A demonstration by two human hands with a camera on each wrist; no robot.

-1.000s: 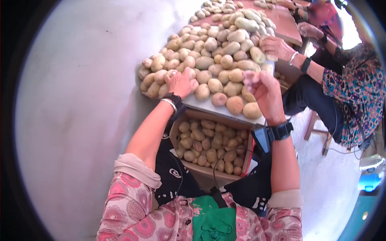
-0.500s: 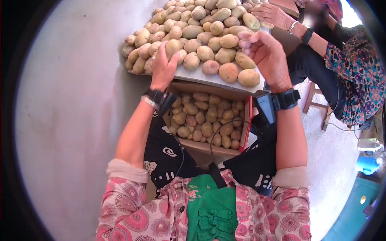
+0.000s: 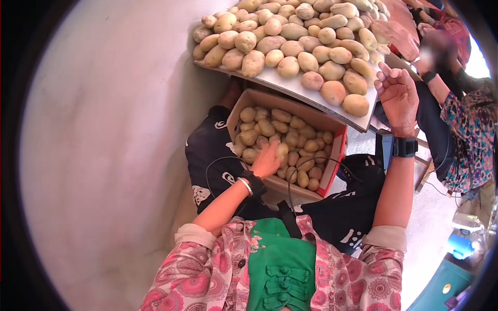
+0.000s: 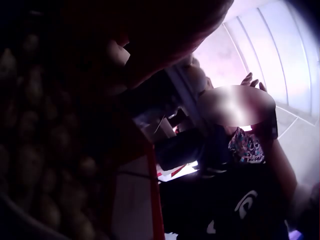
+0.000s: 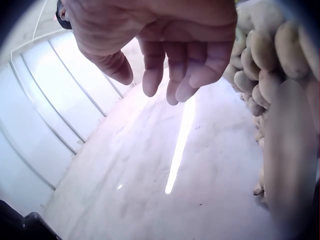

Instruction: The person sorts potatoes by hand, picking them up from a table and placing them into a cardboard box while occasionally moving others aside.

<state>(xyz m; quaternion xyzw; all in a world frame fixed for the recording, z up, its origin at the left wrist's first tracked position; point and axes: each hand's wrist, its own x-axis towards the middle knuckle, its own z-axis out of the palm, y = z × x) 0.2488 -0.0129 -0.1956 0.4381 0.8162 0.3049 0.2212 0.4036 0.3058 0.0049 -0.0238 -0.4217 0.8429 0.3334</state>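
My left hand [image 3: 266, 159] reaches down into the cardboard box [image 3: 237, 111] of potatoes, its fingers around a potato [image 3: 281, 150]. In the dark left wrist view, a pale bit of that potato [image 4: 119, 52] shows between thumb and fingers. Loosely bent and holding nothing, my right hand [image 3: 399, 101] is raised beside the table's right corner. The right wrist view shows the fingers [image 5: 152, 82] of that hand hanging relaxed. Many potatoes [image 3: 293, 32] are heaped on the white tabletop [image 3: 290, 83], with a reddish one [image 3: 332, 92] near its front edge.
The box sits between my knees, below the table's front edge. A thin cable [image 3: 207, 176] loops across my lap and the box. At the right, another person's hand [image 3: 397, 39] is by the heap. A blue object [image 3: 460, 246] lies at the far right.
My left hand has taken a potato from the pile's front left and moved down with it into the box. My right hand stays raised and empty; the head view has shifted.
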